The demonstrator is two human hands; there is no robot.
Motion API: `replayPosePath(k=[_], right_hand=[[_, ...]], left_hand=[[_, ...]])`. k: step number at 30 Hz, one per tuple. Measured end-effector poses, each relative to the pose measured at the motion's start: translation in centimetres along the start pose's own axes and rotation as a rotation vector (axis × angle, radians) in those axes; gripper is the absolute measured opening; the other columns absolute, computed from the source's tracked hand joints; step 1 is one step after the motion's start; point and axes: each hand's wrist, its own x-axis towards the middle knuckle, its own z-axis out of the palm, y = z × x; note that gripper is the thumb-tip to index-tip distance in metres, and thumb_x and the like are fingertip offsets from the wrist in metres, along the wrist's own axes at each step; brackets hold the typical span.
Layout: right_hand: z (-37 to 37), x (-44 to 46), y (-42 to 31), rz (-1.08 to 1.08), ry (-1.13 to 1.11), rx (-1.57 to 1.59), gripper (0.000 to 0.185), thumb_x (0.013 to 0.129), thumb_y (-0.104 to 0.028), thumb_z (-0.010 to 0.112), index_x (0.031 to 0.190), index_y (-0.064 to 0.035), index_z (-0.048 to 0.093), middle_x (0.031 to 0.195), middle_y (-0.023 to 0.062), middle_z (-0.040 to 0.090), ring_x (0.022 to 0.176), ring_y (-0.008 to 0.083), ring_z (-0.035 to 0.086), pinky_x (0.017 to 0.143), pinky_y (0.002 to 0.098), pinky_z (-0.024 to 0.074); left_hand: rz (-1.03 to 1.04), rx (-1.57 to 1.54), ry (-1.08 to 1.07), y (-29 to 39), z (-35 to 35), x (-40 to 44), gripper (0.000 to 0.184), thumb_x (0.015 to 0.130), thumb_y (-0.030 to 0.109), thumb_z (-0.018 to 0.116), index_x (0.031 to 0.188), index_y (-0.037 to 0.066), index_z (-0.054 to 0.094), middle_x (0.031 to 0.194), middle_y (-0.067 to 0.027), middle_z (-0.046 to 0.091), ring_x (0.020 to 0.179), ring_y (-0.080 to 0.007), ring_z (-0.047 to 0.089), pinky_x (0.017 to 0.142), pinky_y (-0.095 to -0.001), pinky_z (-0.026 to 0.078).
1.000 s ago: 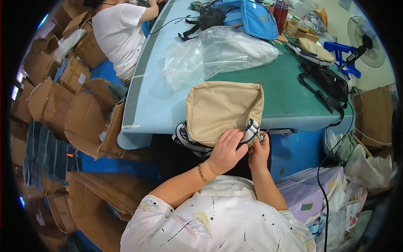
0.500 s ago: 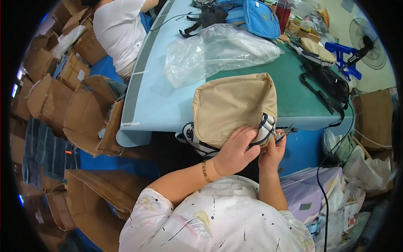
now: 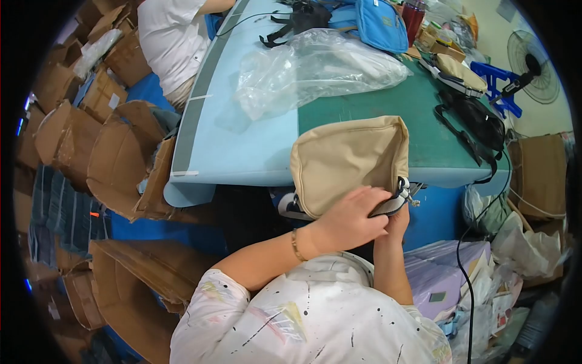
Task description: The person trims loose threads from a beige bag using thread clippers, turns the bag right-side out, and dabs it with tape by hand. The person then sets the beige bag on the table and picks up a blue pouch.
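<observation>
Beige bag slants, long axis angled up rightward.

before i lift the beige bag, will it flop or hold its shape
Probably pliable, as the beige bag shows creases in its fabric. It may roughly keep its form, since its outline looks boxy. The webbing looped at its lower left could dangle.

Bright, fairly even light glints on clear plastic; the dark, fisheye-bent edges seem soft.
</observation>
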Motion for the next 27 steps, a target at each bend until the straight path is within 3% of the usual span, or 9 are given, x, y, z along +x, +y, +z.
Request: replayPosePath(k=[2,5,7,13,15,16,18,21,27], right_hand=[[1.5,-0.3,-0.8,-0.013,0.044,0.045,0.017,0.092,-0.014,0.048,0.105,-0.0061,0.054,0.094,0.0030,0.060,0.082,0.0132,0.060,0.072,0.0277,0.0484],[1.8,-0.5,-1.3,-0.012,0.064,0.052,0.021,0.093,-0.014,0.047,0.110,-0.0056,0.054,0.096,0.0025,0.060,0.085,0.0142,0.059,0.076,0.0291,0.0474],[2.6,-0.6,-1.5,0.021,0.091,0.098,0.022,0.093,-0.015,0.047,0.112,-0.0055,0.054,0.097,0.0023,0.060,0.088,0.0140,0.059,0.077,0.0298,0.0472],[1.0,1.1,-1.3,0.076,0.063,0.116,0.029,0.094,-0.022,0.044,0.115,-0.0050,0.054,0.107,0.0058,0.060,0.097,0.0191,0.058,0.085,0.0346,0.0462],[0.2,1.7,-1.4,0.090,0.016,0.108,0.033,0.093,-0.024,0.045,0.120,-0.0046,0.052,0.116,0.0092,0.059,0.103,0.0228,0.057,0.090,0.0364,0.0443],[0.3,1.6,-1.7,0.152,0.026,0.144,0.038,0.093,-0.025,0.044,0.124,-0.0044,0.050,0.121,0.0109,0.057,0.108,0.0248,0.056,0.094,0.0373,0.0428],[-0.6,1.9,-1.4,0.179,0.020,0.134,0.039,0.093,-0.026,0.044,0.125,-0.0043,0.050,0.122,0.0109,0.056,0.109,0.0250,0.055,0.095,0.0375,0.0426],[-1.3,2.3,-1.0,0.244,-0.003,0.165,0.041,0.094,-0.028,0.042,0.127,-0.0046,0.048,0.124,0.0110,0.055,0.111,0.0260,0.054,0.096,0.0390,0.0426],[-0.2,2.2,-1.5,0.273,0.013,0.180,0.041,0.095,-0.027,0.039,0.129,-0.0046,0.046,0.125,0.0123,0.054,0.112,0.0271,0.054,0.096,0.0411,0.0426]], left_hand=[[0.011,0.235,0.276,-0.9,-2.2,-1.0,0.028,0.073,0.012,0.070,0.093,0.003,0.053,0.105,-0.0182,0.049,0.095,-0.0349,0.051,0.085,-0.0434,0.042],[-0.398,0.545,0.591,-3.9,-5.8,-1.7,0.027,0.079,0.018,0.067,0.091,0.001,0.051,0.095,-0.0165,0.052,0.090,-0.0352,0.051,0.083,-0.0442,0.041],[-0.653,0.367,0.451,-5.7,-6.6,-3.1,0.023,0.084,0.019,0.064,0.090,0.000,0.052,0.084,-0.0130,0.051,0.075,-0.0306,0.052,0.067,-0.0376,0.045],[-0.614,0.211,0.470,-7.4,-6.1,-5.5,0.017,0.090,0.017,0.058,0.083,0.001,0.054,0.073,-0.0066,0.053,0.061,-0.0214,0.051,0.058,-0.0320,0.043],[-0.810,-0.842,0.664,-7.6,-5.5,-6.2,0.015,0.093,0.017,0.054,0.085,0.005,0.056,0.072,-0.0015,0.058,0.063,-0.0123,0.054,0.058,-0.0266,0.045],[-0.814,-0.841,0.666,-6.7,-5.8,-5.4,0.015,0.093,0.017,0.054,0.085,0.005,0.056,0.072,-0.0015,0.058,0.063,-0.0123,0.054,0.058,-0.0266,0.045],[-0.912,-1.332,0.826,-4.8,-6.4,-4.0,0.014,0.094,0.016,0.051,0.086,0.007,0.058,0.077,0.0008,0.061,0.068,-0.0065,0.057,0.061,-0.0226,0.047],[-0.900,-1.494,0.764,-4.7,-6.1,-4.5,0.012,0.094,0.014,0.052,0.087,0.007,0.059,0.080,-0.0007,0.063,0.071,-0.0078,0.059,0.065,-0.0213,0.049],[-0.887,-1.481,0.676,-4.1,-6.4,-4.6,0.014,0.094,0.016,0.051,0.087,0.007,0.058,0.076,0.0011,0.061,0.064,-0.0064,0.055,0.059,-0.0213,0.045]])
